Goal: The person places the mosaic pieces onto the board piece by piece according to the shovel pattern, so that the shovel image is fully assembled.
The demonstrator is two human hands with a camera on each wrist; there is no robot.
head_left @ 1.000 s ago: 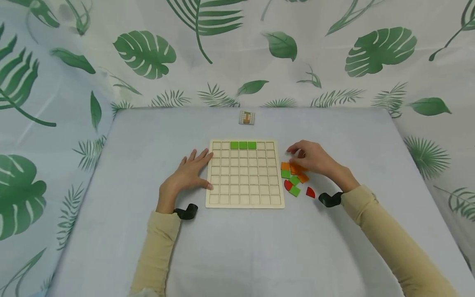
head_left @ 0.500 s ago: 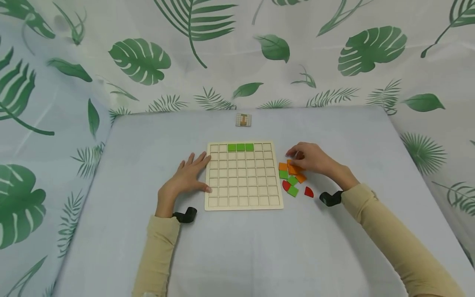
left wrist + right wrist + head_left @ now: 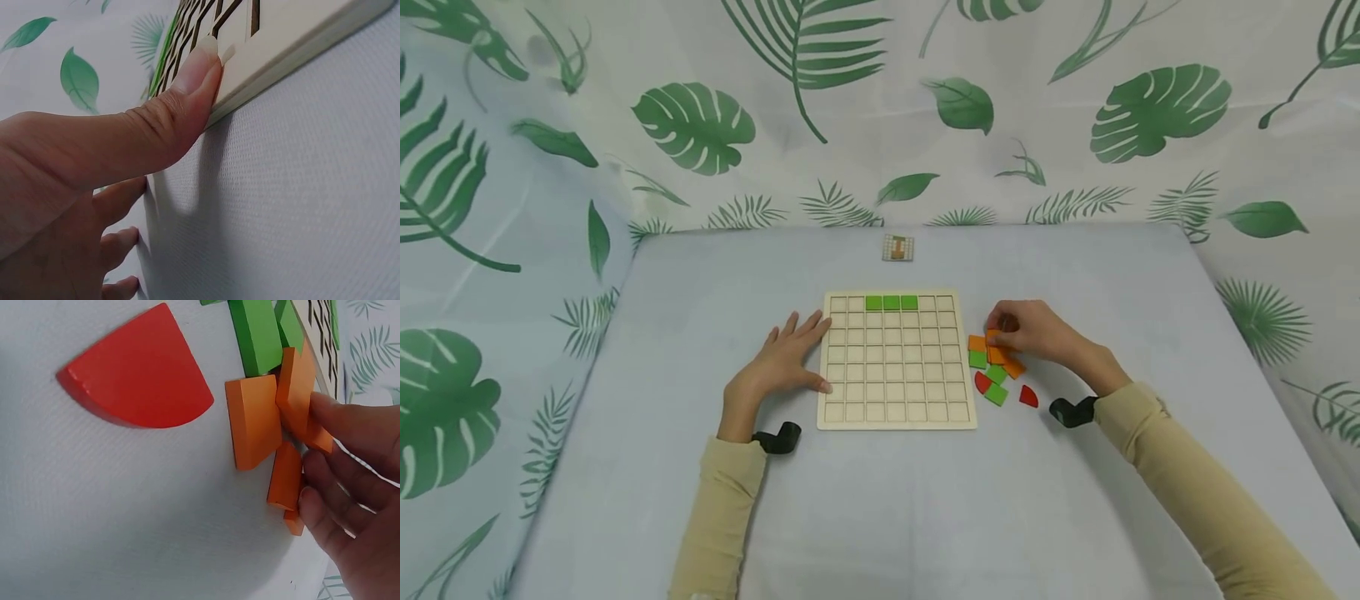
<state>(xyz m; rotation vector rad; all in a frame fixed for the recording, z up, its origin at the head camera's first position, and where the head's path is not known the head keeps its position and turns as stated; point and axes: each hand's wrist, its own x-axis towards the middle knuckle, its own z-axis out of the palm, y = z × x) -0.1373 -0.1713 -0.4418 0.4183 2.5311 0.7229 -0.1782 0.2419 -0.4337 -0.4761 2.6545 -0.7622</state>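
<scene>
A wooden grid board (image 3: 895,417) lies flat, with three green square tiles (image 3: 891,302) side by side in its far row. My left hand (image 3: 778,358) spreads along the board's left side, and its thumb (image 3: 194,69) rests on the rim in the left wrist view. Right of the board, my right hand (image 3: 1037,329) pinches an orange square tile (image 3: 297,384) between thumb and fingers. More orange tiles (image 3: 255,422) lie against and under its fingertips, partly hidden. Close by are several loose green tiles (image 3: 996,394).
A red quarter-circle piece (image 3: 1029,397) lies apart, nearer me, and another red piece (image 3: 982,382) touches the green tiles. Beyond the board sits a small patterned card (image 3: 898,248). A leaf-print cloth (image 3: 850,125) rises behind the table.
My right fingers have drawn in from beyond the pile and closed on an orange tile. The left hand keeps its place at the board. The head view has shifted slightly.
</scene>
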